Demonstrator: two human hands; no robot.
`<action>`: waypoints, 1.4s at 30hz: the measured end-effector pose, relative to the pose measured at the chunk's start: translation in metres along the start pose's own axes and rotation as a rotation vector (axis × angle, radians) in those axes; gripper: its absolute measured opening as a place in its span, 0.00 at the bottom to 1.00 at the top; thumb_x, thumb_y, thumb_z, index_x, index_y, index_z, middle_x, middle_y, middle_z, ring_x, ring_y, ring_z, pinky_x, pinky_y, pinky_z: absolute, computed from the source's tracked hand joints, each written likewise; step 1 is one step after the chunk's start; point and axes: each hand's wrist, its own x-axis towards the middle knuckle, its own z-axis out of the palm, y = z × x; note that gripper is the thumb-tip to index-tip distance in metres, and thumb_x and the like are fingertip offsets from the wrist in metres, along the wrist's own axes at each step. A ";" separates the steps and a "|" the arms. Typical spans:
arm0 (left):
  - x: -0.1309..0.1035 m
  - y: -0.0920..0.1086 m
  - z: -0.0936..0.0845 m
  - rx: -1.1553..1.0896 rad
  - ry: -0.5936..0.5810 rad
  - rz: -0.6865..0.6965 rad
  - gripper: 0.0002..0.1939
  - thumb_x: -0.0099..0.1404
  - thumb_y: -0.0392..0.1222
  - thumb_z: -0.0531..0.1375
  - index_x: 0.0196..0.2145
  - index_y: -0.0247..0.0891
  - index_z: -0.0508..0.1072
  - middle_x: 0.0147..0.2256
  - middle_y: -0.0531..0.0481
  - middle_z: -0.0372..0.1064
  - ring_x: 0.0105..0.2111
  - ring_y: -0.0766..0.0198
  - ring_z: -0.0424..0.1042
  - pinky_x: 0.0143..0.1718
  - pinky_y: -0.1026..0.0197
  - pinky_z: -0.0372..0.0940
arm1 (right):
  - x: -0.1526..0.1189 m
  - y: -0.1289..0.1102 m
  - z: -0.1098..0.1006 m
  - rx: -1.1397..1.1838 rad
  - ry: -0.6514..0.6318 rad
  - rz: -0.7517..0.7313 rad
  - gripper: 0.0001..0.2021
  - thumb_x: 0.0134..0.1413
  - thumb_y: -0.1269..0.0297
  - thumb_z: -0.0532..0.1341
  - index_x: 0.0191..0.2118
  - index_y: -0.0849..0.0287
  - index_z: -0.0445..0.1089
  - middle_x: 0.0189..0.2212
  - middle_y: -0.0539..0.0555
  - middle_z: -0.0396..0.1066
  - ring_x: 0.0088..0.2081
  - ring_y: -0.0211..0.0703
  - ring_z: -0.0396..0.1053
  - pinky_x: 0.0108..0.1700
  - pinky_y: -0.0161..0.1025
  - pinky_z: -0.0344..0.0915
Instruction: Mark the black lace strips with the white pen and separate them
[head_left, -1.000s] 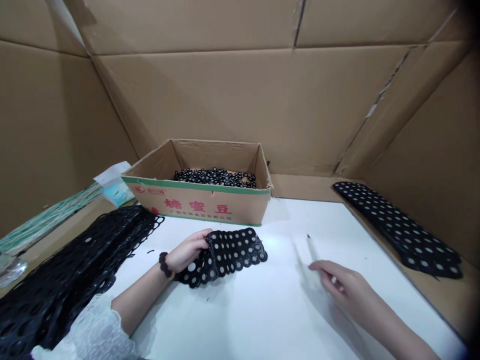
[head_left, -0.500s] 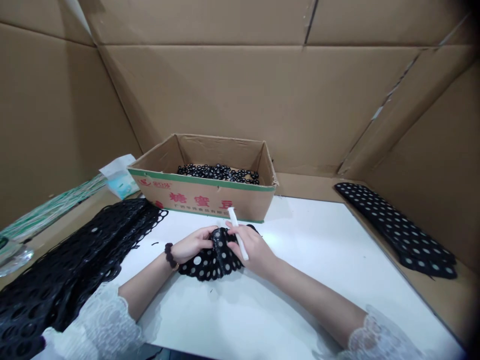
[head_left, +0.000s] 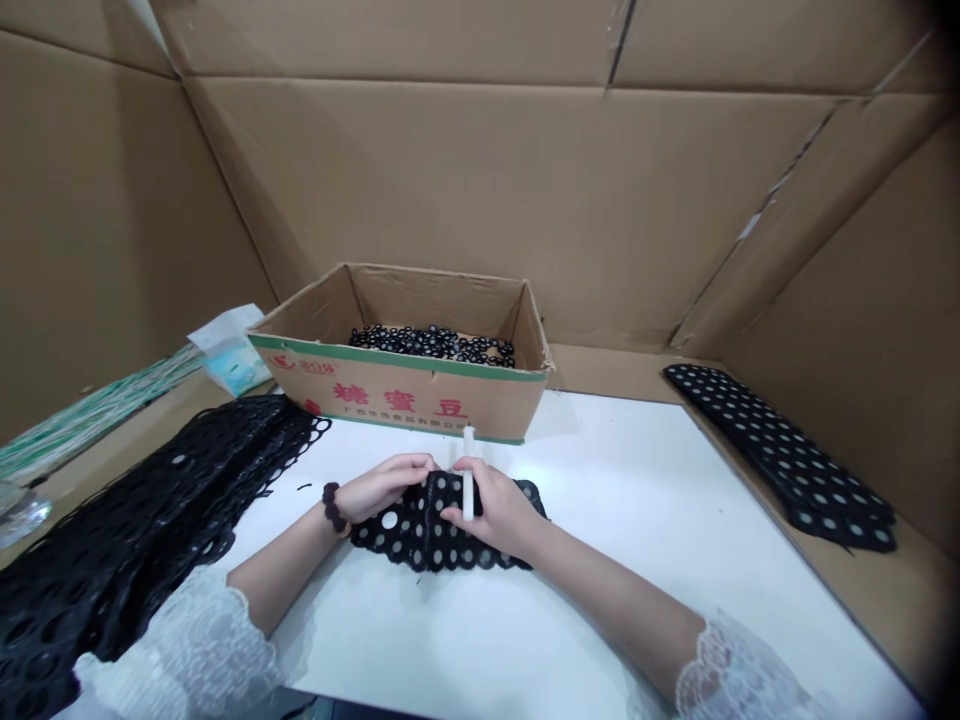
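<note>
— On the white board [head_left: 600, 610], what lies between the two hands?

— A dotted black piece [head_left: 450, 548], spread flat near the front of the carton [head_left: 397, 395]. It has rows of pale dots, with one brighter white dot toward its left end.

— How does the left hand [head_left: 386, 487] grip?

— Its fingers are closed on the upper edge of the dotted black piece, left of the middle. A dark bracelet [head_left: 332, 507] circles that wrist.

— And the right hand [head_left: 504, 508]?

— It grips a slim white tool [head_left: 469, 480] between thumb and fingers, held nearly upright over the dotted black piece. I cannot tell whether the tool's lower end touches it.

— What does the carton hold?

— Many small black rings [head_left: 435, 345], loose in a heap. A green band runs along its top edge, above red printed characters.

— And farther out?

— Left of the board's middle, black sheets full of holes [head_left: 142, 500] lie in a long pile. Beyond them are a white and pale-blue packet [head_left: 236, 362], beside the carton, and green and white strands [head_left: 90, 420]. At the right, dotted black strips [head_left: 780, 455] lie stacked near the cardboard wall [head_left: 870, 330].
</note>
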 end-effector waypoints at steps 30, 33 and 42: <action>0.005 -0.005 0.009 0.249 0.096 -0.053 0.06 0.52 0.34 0.50 0.31 0.36 0.62 0.31 0.52 0.60 0.36 0.61 0.59 0.42 0.61 0.54 | -0.009 0.008 0.000 -0.287 -0.003 -0.091 0.16 0.52 0.55 0.53 0.43 0.61 0.57 0.34 0.57 0.68 0.30 0.46 0.70 0.28 0.39 0.64; 0.006 -0.006 0.010 0.292 0.117 -0.064 0.04 0.51 0.33 0.49 0.28 0.36 0.61 0.29 0.53 0.59 0.34 0.62 0.58 0.40 0.61 0.53 | -0.008 0.008 0.000 -0.283 -0.030 -0.082 0.15 0.52 0.56 0.54 0.42 0.61 0.57 0.33 0.57 0.68 0.31 0.45 0.70 0.29 0.39 0.65; 0.007 -0.005 0.007 0.391 0.151 -0.032 0.08 0.48 0.32 0.48 0.28 0.36 0.63 0.28 0.53 0.59 0.32 0.63 0.57 0.35 0.63 0.52 | -0.007 0.008 0.002 -0.263 0.004 -0.032 0.14 0.53 0.56 0.53 0.41 0.60 0.57 0.34 0.56 0.68 0.30 0.44 0.70 0.28 0.38 0.64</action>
